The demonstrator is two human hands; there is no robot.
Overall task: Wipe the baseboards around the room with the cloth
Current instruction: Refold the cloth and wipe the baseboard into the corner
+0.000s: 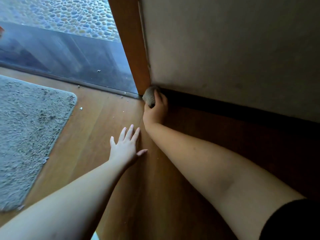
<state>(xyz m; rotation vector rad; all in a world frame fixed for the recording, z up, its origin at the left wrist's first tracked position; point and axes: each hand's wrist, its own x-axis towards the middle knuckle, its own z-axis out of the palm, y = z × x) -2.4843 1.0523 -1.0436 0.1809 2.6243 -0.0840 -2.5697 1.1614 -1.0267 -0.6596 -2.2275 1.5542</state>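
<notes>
A person crouched at a room corner presses a bunched grey cloth (150, 96) against the near end of a dark baseboard (233, 108), right where it meets an orange-brown wooden door frame (133, 49). The right hand (155, 110) has its fingers (158, 97) curled round the cloth, holding it in the angle between frame, baseboard and floor. The left hand (126, 144) lies flat on the wooden floor (90, 129) just short of the right wrist, fingers straight and spread, holding nothing.

The baseboard runs away to the right along the foot of a pale, faintly smudged wall (225, 49), and most of it sits in deep shadow. To the left of the frame, a glass pane (69, 54) reaches down to a dark threshold strip (69, 80), and a bed of rounded pebbles (69, 13) shows beyond it. A shaggy grey rug (29, 132) with a rounded corner covers the floor at left, well apart from both hands. Small pale crumbs (80, 108) are scattered on the boards between the rug and the threshold. A black sleeve (292, 220) covers the right upper arm at the lower right edge.
</notes>
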